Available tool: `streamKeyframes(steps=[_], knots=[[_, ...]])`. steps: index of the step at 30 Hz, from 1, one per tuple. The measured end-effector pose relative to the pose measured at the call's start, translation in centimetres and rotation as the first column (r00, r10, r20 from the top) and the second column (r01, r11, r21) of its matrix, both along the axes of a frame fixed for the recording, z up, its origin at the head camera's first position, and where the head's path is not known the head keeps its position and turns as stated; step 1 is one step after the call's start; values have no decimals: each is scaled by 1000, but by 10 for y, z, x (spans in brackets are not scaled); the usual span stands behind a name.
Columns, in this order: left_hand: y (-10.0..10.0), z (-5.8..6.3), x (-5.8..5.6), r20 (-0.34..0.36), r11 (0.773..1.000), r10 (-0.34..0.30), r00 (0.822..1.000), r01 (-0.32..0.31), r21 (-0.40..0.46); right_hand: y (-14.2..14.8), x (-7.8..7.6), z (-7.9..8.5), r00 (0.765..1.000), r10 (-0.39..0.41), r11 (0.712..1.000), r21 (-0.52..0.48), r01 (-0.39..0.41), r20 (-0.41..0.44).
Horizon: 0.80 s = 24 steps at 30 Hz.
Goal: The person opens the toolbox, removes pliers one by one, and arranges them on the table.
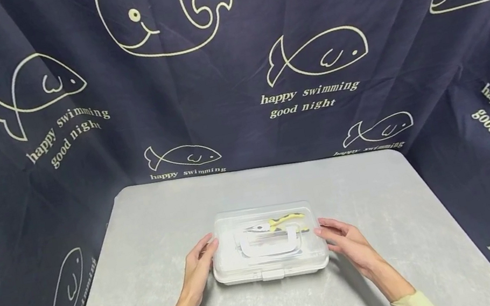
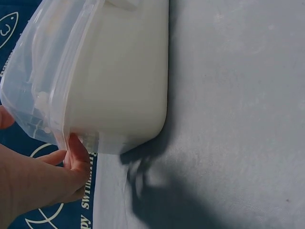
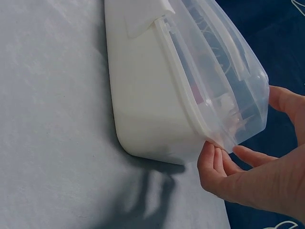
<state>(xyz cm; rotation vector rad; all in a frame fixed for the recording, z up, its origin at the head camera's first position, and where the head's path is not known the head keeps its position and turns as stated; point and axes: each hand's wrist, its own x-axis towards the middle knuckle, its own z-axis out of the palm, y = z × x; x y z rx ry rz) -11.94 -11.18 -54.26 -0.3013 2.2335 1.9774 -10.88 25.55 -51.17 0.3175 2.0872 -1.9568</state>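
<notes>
A white plastic storage box (image 1: 242, 275) with a clear lid (image 1: 226, 243) sits near the table's middle in the head view. Its lid is down, with a carrying handle (image 1: 269, 250) on top and a latch (image 1: 273, 274) at the front. Through the lid, pliers (image 1: 281, 220) with yellow and black handles show. My left hand (image 1: 198, 268) holds the box's left end; in the left wrist view its fingertips (image 2: 77, 150) curl under the rim. At the opposite end, my right hand (image 1: 348, 244) grips likewise, fingers (image 3: 208, 160) bent beneath the rim. Other contents are blurred.
The box stands on a pale grey table (image 1: 152, 213) with rounded far corners. Dark blue cloth (image 1: 239, 121) printed with fish, whales and lettering hangs behind and on both sides. Shadows of the hands fall on the tabletop.
</notes>
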Motion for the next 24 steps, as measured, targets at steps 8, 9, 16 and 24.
streamKeyframes(steps=[8, 9, 16, 24], knots=[[0, -1, -4, 8, 1000, -2, 1000, 2, -28, -1, 3, -2, 1000, -9, 1000, 24, 10, -14], [0, -1, -5, 13, 1000, 4, 1000, -4, -29, -2, 3, -3, 1000, -10, 1000, 30, 10, -18], [2, -1, -12, 41, 998, 22, 999, -19, -66, -9, 6, -7, 996, -78, 995, 56, 80, -37], [3, -3, -20, 38, 999, 20, 999, -19, -32, -14, 8, -6, 983, -170, 985, -8, 170, -63]])
